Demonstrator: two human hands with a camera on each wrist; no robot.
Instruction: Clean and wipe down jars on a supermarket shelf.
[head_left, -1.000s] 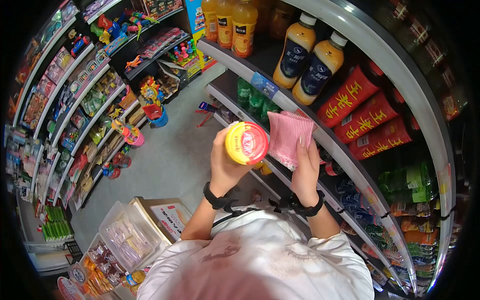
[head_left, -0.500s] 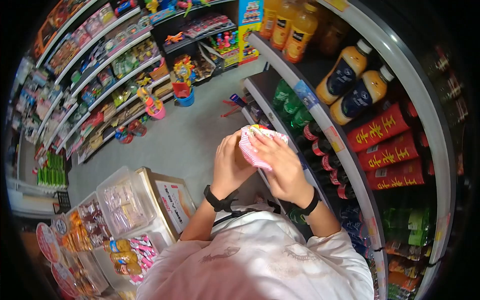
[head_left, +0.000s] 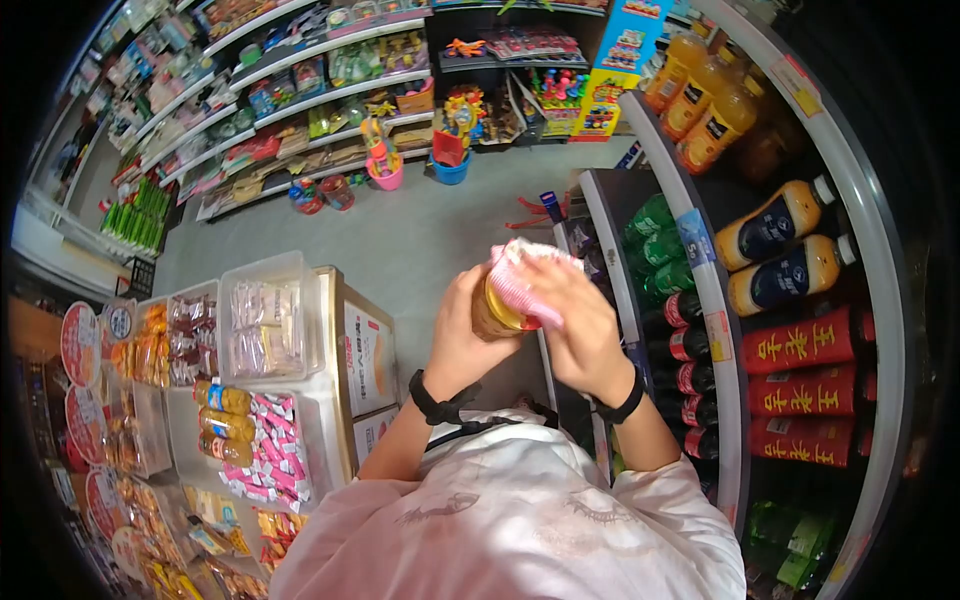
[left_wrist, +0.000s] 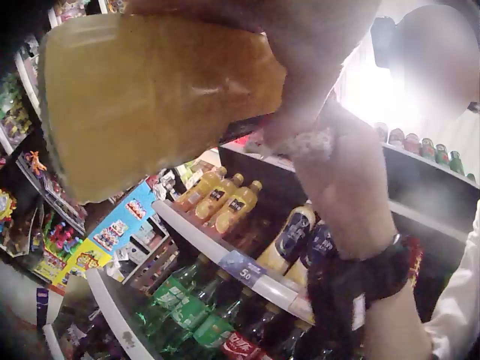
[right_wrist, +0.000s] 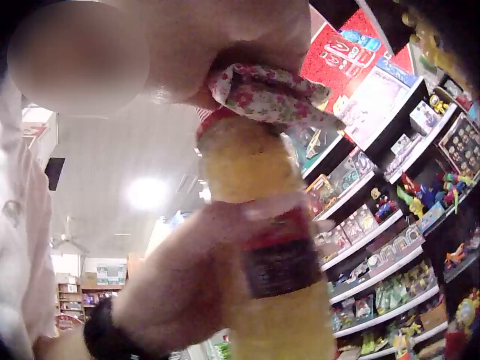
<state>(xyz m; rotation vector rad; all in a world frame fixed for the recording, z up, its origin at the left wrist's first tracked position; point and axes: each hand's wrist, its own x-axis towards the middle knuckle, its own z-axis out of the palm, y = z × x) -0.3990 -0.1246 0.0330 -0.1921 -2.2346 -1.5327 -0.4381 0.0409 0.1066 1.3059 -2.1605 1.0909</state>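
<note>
In the head view my left hand (head_left: pixel 462 335) grips a bottle of yellow liquid (left_wrist: pixel 150 97) round its side. Its label, red with a dark band, shows in the right wrist view, partly behind the left fingers. My right hand (head_left: pixel 588 335) holds a folded pink-striped cloth (head_left: pixel 514 285) over the top of the bottle, its fingers lying across it and blurred. A floral patterned part of the cloth (right_wrist: pixel 274 97) hangs at the red cap (right_wrist: pixel 214 120), which is mostly hidden. Both hands are in front of the chest.
A drinks shelf (head_left: pixel 718 320) runs along the right, with orange juice bottles (head_left: pixel 715 120), cola bottles and red packs. At left stands a counter with a clear plastic bin (head_left: pixel 265 325) and snacks. Toy shelves and a blue bucket (head_left: pixel 450 170) are at the back.
The right hand brought the cloth from beside the bottle onto its yellow and red cap, then shifted over it. The view has turned, showing more of the snack counter.
</note>
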